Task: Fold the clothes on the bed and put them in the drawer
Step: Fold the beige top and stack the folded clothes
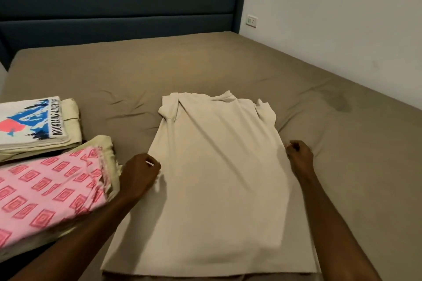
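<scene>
Both hands pinch the long edges of a beige shirt (217, 180) spread flat on the bed (319, 89): the left hand (139, 175) curled onto its left edge, the right hand (299, 155) fisted on its right edge. Folded clothes, a printed shirt (32, 121) and pink patterned cloth (45, 191), lie stacked to the left.

Shirt (217, 189) lies mid-bed (228, 64) toward its near edge, two folded stacks (34, 125) at the left edge, headboard (118, 2) behind.
</scene>
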Demonstrator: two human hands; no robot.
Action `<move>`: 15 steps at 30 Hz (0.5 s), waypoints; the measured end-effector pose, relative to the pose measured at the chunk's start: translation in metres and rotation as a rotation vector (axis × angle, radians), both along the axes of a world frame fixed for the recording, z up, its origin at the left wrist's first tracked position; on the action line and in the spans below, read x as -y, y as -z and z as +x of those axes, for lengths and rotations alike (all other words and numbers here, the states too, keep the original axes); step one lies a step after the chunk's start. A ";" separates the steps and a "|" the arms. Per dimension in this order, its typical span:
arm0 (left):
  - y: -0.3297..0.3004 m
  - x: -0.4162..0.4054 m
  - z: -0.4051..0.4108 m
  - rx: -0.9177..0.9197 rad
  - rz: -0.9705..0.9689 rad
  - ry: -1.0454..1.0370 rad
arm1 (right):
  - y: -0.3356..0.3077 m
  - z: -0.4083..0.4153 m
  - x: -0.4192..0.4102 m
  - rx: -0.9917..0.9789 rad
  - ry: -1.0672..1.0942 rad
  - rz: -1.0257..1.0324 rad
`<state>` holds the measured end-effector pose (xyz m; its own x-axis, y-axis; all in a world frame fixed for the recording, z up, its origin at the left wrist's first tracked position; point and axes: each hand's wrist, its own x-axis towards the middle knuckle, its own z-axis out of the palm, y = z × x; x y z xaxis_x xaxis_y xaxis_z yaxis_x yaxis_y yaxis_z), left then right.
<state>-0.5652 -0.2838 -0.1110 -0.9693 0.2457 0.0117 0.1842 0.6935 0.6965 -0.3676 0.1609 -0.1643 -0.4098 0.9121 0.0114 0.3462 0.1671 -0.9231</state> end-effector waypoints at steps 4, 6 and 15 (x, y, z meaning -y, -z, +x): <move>0.017 -0.047 -0.067 -0.049 -0.009 -0.126 | 0.007 -0.080 -0.050 -0.030 0.003 -0.026; 0.020 -0.070 -0.102 -0.077 -0.020 -0.149 | 0.011 -0.114 -0.075 -0.036 0.015 0.021; 0.023 -0.170 -0.237 0.115 0.132 -0.276 | 0.046 -0.170 -0.151 0.131 -0.042 0.112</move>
<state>-0.8018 -0.1138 -0.1345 -0.9959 -0.0229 -0.0874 -0.0832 0.6084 0.7892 -0.5373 0.3121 -0.2106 -0.4523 0.8901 0.0561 0.4529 0.2834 -0.8453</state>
